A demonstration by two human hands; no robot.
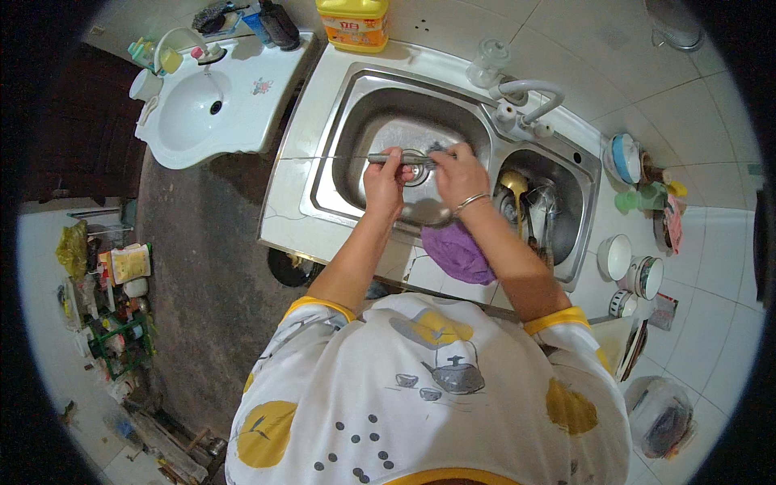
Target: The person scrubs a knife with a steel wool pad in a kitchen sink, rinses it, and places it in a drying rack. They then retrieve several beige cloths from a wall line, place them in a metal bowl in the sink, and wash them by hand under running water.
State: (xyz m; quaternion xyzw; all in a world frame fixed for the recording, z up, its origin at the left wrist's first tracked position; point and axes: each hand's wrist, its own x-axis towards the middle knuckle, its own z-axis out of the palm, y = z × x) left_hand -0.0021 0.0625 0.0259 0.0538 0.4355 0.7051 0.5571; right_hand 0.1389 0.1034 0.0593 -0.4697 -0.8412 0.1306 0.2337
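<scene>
Over the large steel sink basin [376, 121], my left hand [385, 184] is closed around a grey-handled tool [388, 159]. A long, very thin part stretches from it to the left, past the basin rim; whether it is a rod or a blade seen edge-on I cannot tell. My right hand [459, 178], with a bangle at the wrist, is closed at the handle's other end. A dark, fuzzy scrubber [437, 150] shows at its fingers, against the handle. Below my right wrist, a purple cloth [459, 252] lies over the counter's front edge.
The smaller basin on the right holds a gold-coloured ladle [514, 183] and other utensils. A white faucet [533, 87] and a clear jar [488, 61] stand behind. Bowls [614, 257] sit at right, a yellow jug [354, 23] at the back, a white washbasin [190, 117] at left.
</scene>
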